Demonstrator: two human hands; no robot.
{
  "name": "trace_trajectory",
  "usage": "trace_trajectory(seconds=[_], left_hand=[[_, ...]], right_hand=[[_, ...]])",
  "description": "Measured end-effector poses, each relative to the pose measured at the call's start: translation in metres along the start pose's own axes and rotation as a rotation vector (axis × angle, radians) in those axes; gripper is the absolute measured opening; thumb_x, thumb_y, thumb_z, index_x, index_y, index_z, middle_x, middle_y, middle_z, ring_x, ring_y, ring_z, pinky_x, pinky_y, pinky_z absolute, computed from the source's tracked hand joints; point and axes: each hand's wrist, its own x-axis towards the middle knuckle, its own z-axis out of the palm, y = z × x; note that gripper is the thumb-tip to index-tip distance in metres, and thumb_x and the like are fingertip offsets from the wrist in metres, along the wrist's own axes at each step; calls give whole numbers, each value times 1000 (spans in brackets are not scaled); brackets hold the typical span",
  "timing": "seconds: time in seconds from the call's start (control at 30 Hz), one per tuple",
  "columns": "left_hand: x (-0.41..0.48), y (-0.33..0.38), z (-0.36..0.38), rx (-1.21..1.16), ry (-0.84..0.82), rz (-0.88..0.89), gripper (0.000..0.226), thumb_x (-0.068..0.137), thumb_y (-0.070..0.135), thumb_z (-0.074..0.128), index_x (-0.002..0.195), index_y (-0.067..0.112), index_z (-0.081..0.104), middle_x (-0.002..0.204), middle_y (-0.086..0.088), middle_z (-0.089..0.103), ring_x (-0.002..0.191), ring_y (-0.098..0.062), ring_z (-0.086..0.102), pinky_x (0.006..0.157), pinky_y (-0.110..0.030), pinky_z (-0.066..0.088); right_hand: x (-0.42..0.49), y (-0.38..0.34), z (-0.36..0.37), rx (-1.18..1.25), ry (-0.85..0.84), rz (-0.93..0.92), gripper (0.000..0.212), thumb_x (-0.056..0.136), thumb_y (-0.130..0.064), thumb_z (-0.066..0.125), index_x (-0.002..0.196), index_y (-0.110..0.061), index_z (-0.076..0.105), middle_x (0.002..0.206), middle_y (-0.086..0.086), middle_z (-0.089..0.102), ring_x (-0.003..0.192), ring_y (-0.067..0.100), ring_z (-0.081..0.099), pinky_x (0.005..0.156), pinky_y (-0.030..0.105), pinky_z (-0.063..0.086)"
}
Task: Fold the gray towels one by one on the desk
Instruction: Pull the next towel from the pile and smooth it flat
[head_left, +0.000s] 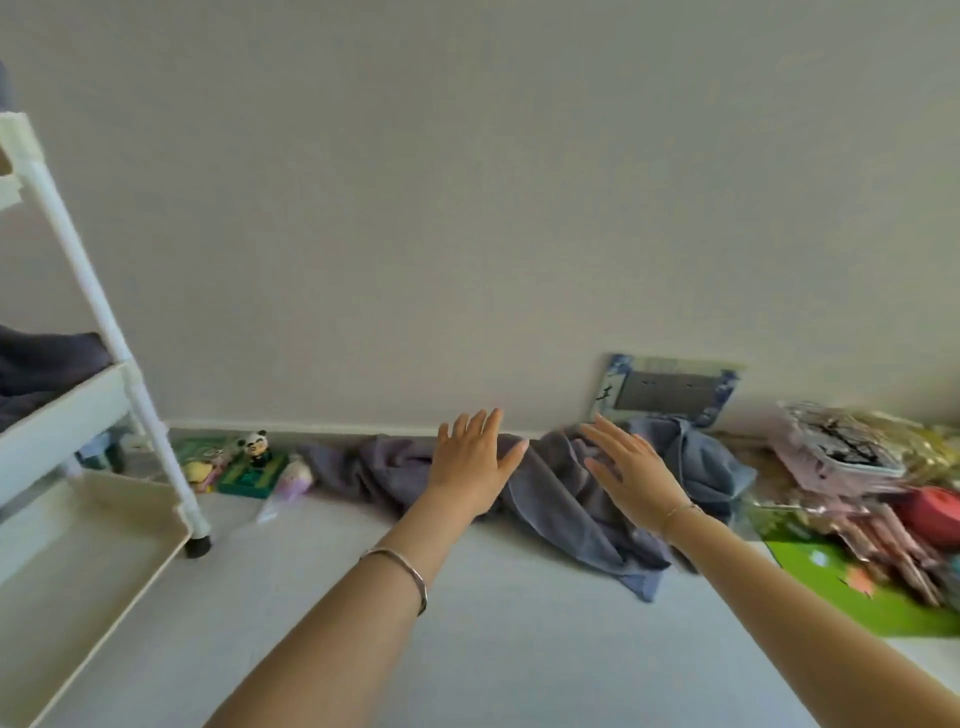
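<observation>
A crumpled heap of gray towels (561, 493) lies on the white desk (467, 649) against the back wall. My left hand (475, 460) stretches out over the heap's left part, fingers straight and spread, holding nothing. My right hand (631, 467) reaches over the heap's middle, fingers also straight, palm down. Whether either palm touches the cloth I cannot tell. A further dark gray towel (47, 364) lies on a shelf of the white rack at the left.
A white tiered rack (98, 519) stands on the desk at the left. Small toys, among them a panda figure (255, 447), sit by the wall. At the right are a framed picture (670, 392), a pile of packets (857, 457) and a green mat (852, 592).
</observation>
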Motion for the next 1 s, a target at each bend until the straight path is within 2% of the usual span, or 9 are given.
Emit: trace_trajectory(seconds=[0.1, 0.2, 0.33, 0.53, 0.67, 0.73, 0.83, 0.93, 1.0], left_hand=[[6, 55, 35, 3, -74, 127, 66, 96, 55, 29, 148, 15, 21, 151, -6, 33, 137, -25, 28, 113, -41, 20], [11, 97, 65, -33, -165, 189, 67, 96, 55, 31, 149, 16, 19, 153, -6, 29, 139, -26, 25, 113, -43, 18], [19, 136, 106, -60, -242, 234, 70, 95, 55, 35, 149, 14, 20, 151, -7, 33, 138, -26, 30, 112, -42, 25], [35, 152, 161, 6, -412, 245, 63, 95, 57, 34, 144, 18, 33, 148, -1, 40, 135, -23, 33, 110, -37, 26], [36, 143, 192, 2, -500, 201, 53, 94, 57, 36, 136, 26, 47, 140, 1, 50, 131, -22, 40, 105, -33, 31], [35, 137, 205, 26, -558, 176, 52, 95, 56, 36, 136, 26, 49, 146, 1, 43, 136, -21, 34, 108, -32, 27], [33, 130, 215, 54, -638, 160, 67, 91, 67, 26, 145, 29, 33, 156, 6, 22, 145, -16, 13, 115, -37, 14], [35, 120, 220, 93, -619, 224, 115, 55, 93, -2, 147, 31, 27, 157, 7, 20, 145, -14, 12, 116, -38, 14], [37, 115, 226, 106, -556, 248, 95, 68, 84, 17, 146, 31, 31, 155, 8, 26, 142, -13, 18, 114, -33, 17]], right_hand=[[-52, 55, -11, 18, 0, 191, 49, 97, -30, 48, 144, -28, 36, 155, -6, 24, 139, 20, 31, 115, 36, 23], [-93, 96, -16, 91, 6, 351, 50, 94, -34, 53, 142, -29, 40, 154, -7, 26, 136, 21, 36, 110, 37, 33], [-128, 136, -10, 176, -39, 458, 52, 90, -39, 58, 139, -26, 44, 153, -5, 29, 136, 20, 37, 110, 33, 31], [-126, 170, 19, 149, -173, 328, 60, 82, -54, 62, 136, -35, 45, 149, -10, 37, 139, 13, 30, 114, 32, 25], [-105, 178, 47, 145, -246, 185, 52, 75, -51, 71, 123, -37, 59, 129, -11, 51, 124, 11, 41, 105, 27, 31], [-94, 182, 67, 143, -316, 117, 50, 74, -52, 71, 120, -33, 62, 122, -10, 54, 118, 12, 44, 100, 23, 31], [-86, 186, 95, 155, -405, 93, 60, 75, -55, 69, 128, -28, 57, 133, -8, 52, 125, 12, 42, 104, 21, 28], [-80, 194, 113, 199, -369, 132, 61, 73, -54, 72, 127, -28, 57, 131, -7, 53, 125, 13, 42, 103, 20, 27], [-73, 198, 120, 197, -323, 127, 51, 71, -51, 75, 115, -27, 64, 118, -7, 58, 115, 15, 47, 94, 22, 31]])
